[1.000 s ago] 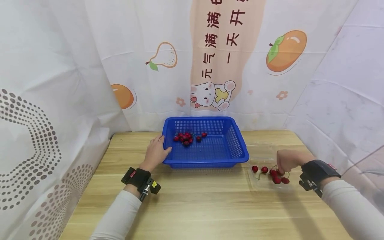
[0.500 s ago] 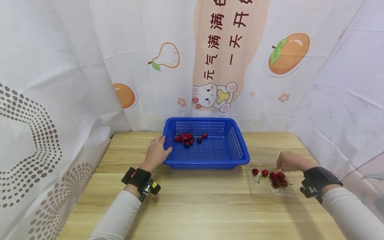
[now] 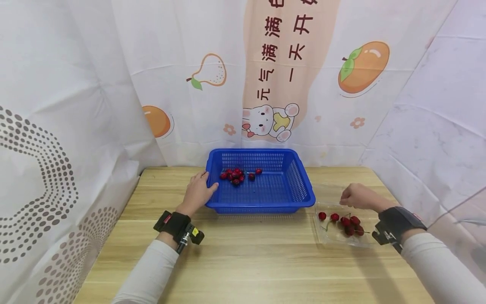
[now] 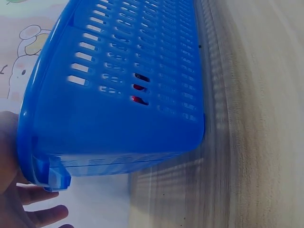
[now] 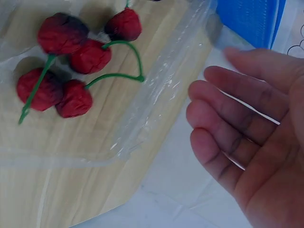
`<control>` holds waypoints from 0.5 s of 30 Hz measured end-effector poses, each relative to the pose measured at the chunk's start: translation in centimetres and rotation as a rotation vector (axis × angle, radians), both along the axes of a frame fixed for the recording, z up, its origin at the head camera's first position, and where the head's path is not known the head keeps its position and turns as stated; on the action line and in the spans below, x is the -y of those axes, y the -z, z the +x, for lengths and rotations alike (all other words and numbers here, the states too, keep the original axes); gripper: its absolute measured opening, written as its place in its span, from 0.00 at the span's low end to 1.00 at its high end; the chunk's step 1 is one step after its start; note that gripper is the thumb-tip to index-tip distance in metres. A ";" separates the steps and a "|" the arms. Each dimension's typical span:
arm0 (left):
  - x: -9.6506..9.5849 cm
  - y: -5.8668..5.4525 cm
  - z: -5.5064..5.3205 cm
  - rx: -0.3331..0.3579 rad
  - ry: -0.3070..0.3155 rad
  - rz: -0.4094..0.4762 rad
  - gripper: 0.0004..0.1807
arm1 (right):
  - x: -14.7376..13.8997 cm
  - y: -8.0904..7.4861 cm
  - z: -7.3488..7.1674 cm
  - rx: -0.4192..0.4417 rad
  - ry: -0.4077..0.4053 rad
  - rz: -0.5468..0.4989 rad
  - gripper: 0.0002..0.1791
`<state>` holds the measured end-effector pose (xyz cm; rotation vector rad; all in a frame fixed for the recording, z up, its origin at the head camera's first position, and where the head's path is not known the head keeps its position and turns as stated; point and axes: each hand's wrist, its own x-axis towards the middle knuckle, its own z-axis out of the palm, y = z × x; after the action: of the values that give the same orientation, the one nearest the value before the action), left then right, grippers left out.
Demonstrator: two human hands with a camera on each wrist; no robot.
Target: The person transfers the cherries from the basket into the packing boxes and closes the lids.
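My left hand (image 3: 196,192) holds the left rim of a blue plastic basket (image 3: 262,208), thumb over the edge and fingers along the outside. Inside the basket, mostly toward its left, lie several dark red cherries (image 3: 236,181). To the right stands a shallow clear plastic tray (image 5: 128,135) with more cherries (image 3: 349,231), some with green stems. Over the tray's far side hovers my right hand (image 3: 358,196). In the right wrist view its fingers are loosely bent, with nothing visible in the palm, apart from the cherries (image 5: 61,33).
The basket and tray stand on a wood-grain table (image 3: 258,261). A printed white curtain (image 3: 182,114) hangs right behind the basket, and more white cloth (image 3: 436,126) closes off the sides. The tray sits close to the basket's right front corner.
My right hand has risen from the cherries in the tray and moved back and left, uncovering them. The left hand stays on the basket rim.
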<state>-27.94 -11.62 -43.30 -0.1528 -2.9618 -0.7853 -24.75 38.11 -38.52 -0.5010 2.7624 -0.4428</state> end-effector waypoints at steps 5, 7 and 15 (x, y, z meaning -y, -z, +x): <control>-0.2 0.1 -0.1 -0.015 -0.015 -0.006 0.37 | 1.3 -0.3 -0.9 -0.044 0.029 -0.020 0.13; -0.2 0.3 -0.1 -0.012 -0.021 -0.007 0.37 | 2.0 -0.6 -1.2 -0.052 0.032 -0.023 0.14; -0.2 0.6 -0.2 -0.021 -0.010 -0.046 0.40 | 4.7 -2.0 -2.8 -0.114 0.047 -0.059 0.17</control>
<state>-28.09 -11.38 -43.87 -0.1479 -2.9595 -0.7107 -27.53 33.39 -36.52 -0.4902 2.8826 -0.5238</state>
